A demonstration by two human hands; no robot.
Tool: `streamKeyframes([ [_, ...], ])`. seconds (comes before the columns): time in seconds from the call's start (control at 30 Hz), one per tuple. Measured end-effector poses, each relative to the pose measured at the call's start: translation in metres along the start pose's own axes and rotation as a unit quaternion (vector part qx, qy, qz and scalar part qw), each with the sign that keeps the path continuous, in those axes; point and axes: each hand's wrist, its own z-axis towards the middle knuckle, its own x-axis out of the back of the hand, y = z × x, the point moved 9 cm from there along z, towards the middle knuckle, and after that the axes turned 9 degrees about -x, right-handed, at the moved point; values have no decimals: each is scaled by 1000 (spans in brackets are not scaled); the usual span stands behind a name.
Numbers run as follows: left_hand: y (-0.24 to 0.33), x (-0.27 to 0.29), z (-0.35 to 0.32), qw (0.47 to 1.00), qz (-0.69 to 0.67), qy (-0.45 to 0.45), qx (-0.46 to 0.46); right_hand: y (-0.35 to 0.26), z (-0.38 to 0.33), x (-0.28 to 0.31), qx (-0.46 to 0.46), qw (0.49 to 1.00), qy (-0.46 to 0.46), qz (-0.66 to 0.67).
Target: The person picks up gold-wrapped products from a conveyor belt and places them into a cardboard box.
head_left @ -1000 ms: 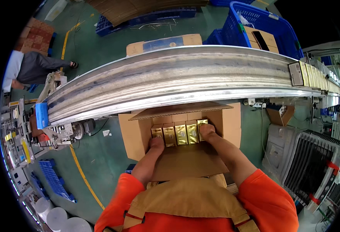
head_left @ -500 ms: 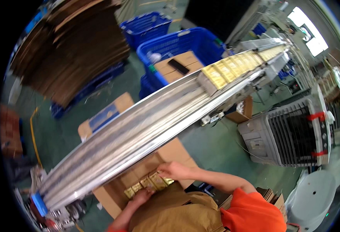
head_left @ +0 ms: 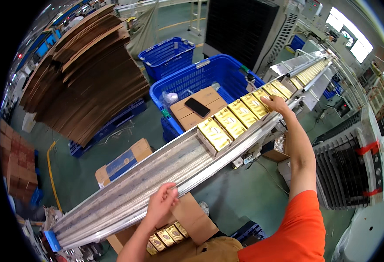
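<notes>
While a second ago both hands were down in the open carton pressing on the gold packs, they are now up at the conveyor chute [head_left: 165, 174], so the packing has moved from settling a layer to fetching more. The right hand [head_left: 276, 104] is stretched far along the chute, fingers laid open on the row of gold boxes [head_left: 244, 114] near the chute's upper end, touching them but not closed around any. The left hand [head_left: 161, 205] rests loosely curled on the chute's near rail, holding nothing, just above the open carton [head_left: 187, 218]. Inside the carton a few gold packs [head_left: 165, 236] stand in a row (most of the layer is out of sight). The chute and the left forearm hide the carton's far side, and its near edge is cut off at the bottom of the view. Beyond the chute a blue crate [head_left: 209, 78] holds a brown box with a dark phone [head_left: 197, 107] on top.
</notes>
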Motion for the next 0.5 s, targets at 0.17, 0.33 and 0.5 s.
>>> streamKeyframes([
  [0.17, -28, 46, 21, 992, -95, 82, 28, -85, -54, -37, 70, 988, -139, 0],
  [0.33, -35, 117, 15, 979, 170, 109, -3, -213, -164, -108, 152, 962, -225, 2],
  [0.5, -56, 198, -71, 978, 100, 182, -14, -310, -274, -161, 217, 941, -232, 119],
])
